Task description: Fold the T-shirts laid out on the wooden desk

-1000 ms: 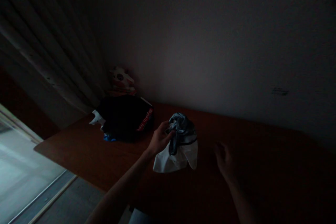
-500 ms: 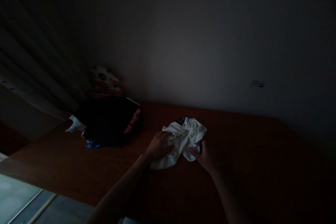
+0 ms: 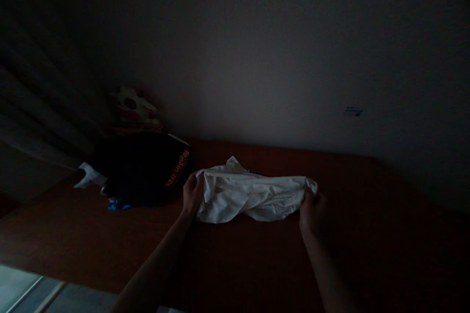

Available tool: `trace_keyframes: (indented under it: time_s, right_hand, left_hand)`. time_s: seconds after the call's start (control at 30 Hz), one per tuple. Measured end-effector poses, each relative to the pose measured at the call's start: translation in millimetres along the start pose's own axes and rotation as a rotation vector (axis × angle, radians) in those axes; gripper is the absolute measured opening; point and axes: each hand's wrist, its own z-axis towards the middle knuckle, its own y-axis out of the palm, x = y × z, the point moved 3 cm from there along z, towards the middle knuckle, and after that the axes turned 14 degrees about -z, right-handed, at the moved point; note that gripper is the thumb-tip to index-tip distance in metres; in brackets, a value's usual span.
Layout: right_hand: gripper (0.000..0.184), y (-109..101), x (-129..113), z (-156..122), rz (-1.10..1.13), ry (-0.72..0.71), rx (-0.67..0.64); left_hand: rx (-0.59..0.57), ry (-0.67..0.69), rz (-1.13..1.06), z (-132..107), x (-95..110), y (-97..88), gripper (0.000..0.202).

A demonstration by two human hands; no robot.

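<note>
A creased white garment [image 3: 253,195] is stretched sideways between my two hands, just above or on the brown wooden table [image 3: 235,259]. The dim light hides which kind of garment it is. My left hand [image 3: 192,194] is closed on its left end, thumb toward the cloth. At the opposite end, my right hand [image 3: 312,208] pinches a bunched corner. The cloth's upper edge runs nearly straight between the hands, while its lower edge hangs in loose folds. A small peak of fabric sticks up behind it.
Left of my hands lies a heap of dark clothing [image 3: 135,168] with red-and-white lettering, plus white and blue bits of cloth. A black-and-white object [image 3: 132,102] sits behind it by the curtain [image 3: 36,107]. The wall [image 3: 257,68] bounds the table's back.
My hands have moved apart, pulling the crumpled white garment out wide. My left hand went left and my right hand right, each now gripping an end. The view shifted slightly.
</note>
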Motion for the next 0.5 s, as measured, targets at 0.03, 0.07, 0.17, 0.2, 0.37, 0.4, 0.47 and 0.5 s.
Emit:
trace_keyframes:
  time_s: [0.03,0.07,0.17,0.2,0.37,0.4,0.47,0.5]
  right_hand:
    - [0.068,-4,-4,-1,-0.032,-0.006,0.066]
    - [0.07,-7,-11,-3,-0.073,-0.056,0.115]
    - [0.058,-9,-36,-12,-0.195,-0.356,0.113]
    - [0.052,-8,-44,-15,-0.219,-0.458,0.054]
    - [0.032,3,-72,-43,-0.382,-0.789,-0.187]
    - [0.029,6,-77,-51,-0.405,-0.852,-0.228]
    - [0.032,10,-87,-69,-0.406,-0.968,-0.336]
    - [0.042,12,-92,-78,-0.393,-1.012,-0.396]
  left_hand:
    - [-0.004,0.022,0.027,0,0,0.1,0.059]
    - [-0.009,0.045,0.06,-1,0,0.7,0.057]
    - [-0.059,0.06,0.164,-6,0,4.7,0.055]
    - [-0.098,0.038,0.193,-8,0,6.5,0.055]
    - [-0.295,-0.053,0.398,-18,7,14.3,0.048]
    - [-0.306,-0.06,0.424,-19,8,15.7,0.045]
    - [-0.286,-0.088,0.403,-23,10,19.0,0.043]
    - [-0.272,-0.117,0.349,-25,11,21.2,0.045]
